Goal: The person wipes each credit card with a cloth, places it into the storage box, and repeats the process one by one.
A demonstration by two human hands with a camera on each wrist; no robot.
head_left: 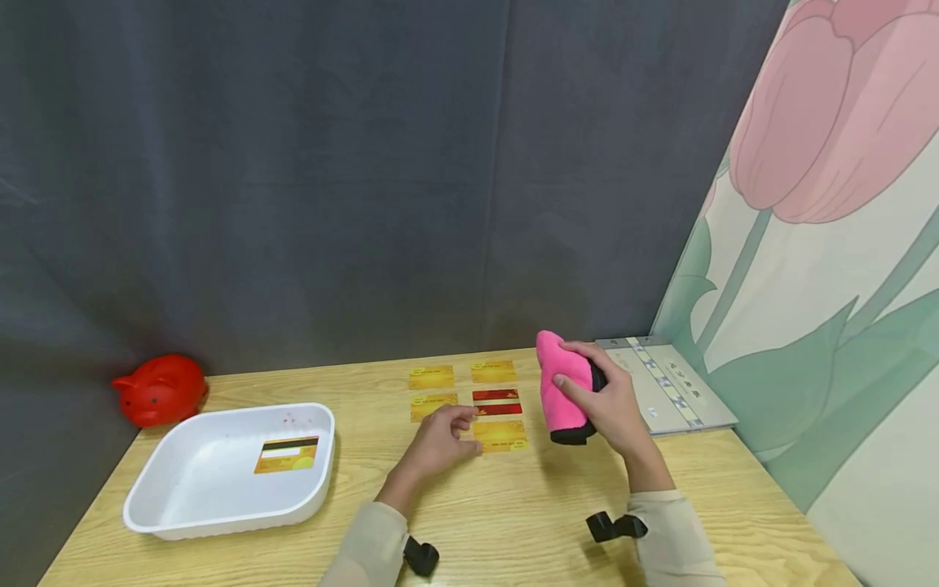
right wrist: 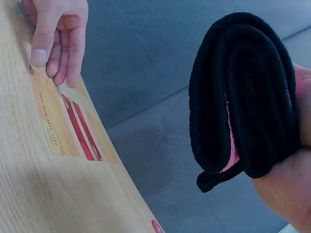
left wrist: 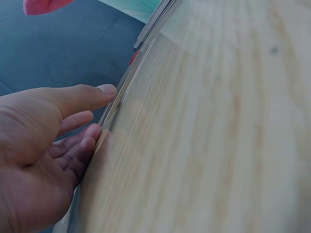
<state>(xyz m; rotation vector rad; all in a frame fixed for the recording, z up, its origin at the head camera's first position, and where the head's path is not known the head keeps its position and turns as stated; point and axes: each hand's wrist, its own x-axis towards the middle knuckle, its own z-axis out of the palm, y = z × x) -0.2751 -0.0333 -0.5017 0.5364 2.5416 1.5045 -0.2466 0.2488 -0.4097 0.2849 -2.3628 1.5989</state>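
Observation:
My right hand [head_left: 611,401] grips a folded pink cloth with black edging [head_left: 563,387], held up over the table. Its black folded layers fill much of the right wrist view. My left hand [head_left: 438,442] reaches low over the cards with loosely bent fingers. Its thumb is right at the end of the nearest gold card [head_left: 502,436], and its other fingertips are by the red card with a pale stripe [head_left: 497,402]. Behind and beside these lie more gold cards: one at back left [head_left: 431,377], one at back right [head_left: 494,372], and one at middle left [head_left: 429,406].
On the left stands a white plastic tray [head_left: 179,522] holding a gold card with a black stripe [head_left: 287,454]. A red piggy bank [head_left: 163,390] sits behind it. At the back right lies a flat grey folder [head_left: 663,383]. A dark curtain [head_left: 352,187] hangs behind the table.

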